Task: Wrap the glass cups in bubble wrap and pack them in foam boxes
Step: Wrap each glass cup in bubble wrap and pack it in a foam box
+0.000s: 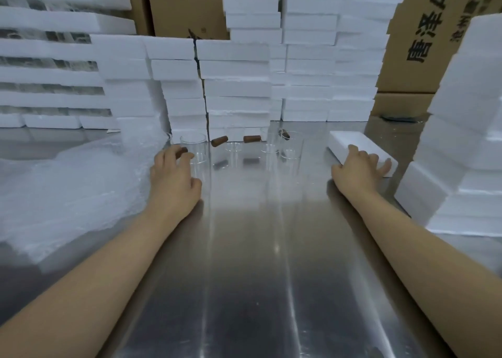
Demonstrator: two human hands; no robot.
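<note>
Several clear glass cups with brown wooden handles stand at the far middle of the steel table [244, 249]. My left hand [173, 175] reaches the leftmost glass cup [197, 145]; its fingers curl over the brown handle and the thumb lies by the glass wall. Other cups [234, 151] [292, 147] stand apart to the right. A pile of bubble wrap [68, 192] lies to the left of my left hand. My right hand [358, 166] holds a single white foam box [350, 141] lying flat at the right, fingers bent over its top and thumb at its near side.
Stacks of white foam boxes [236, 86] line the back of the table, and another stack [461, 154] rises at the right edge. Trays with foam layers [49, 58] stand at the back left. Cardboard cartons [423, 45] stand behind.
</note>
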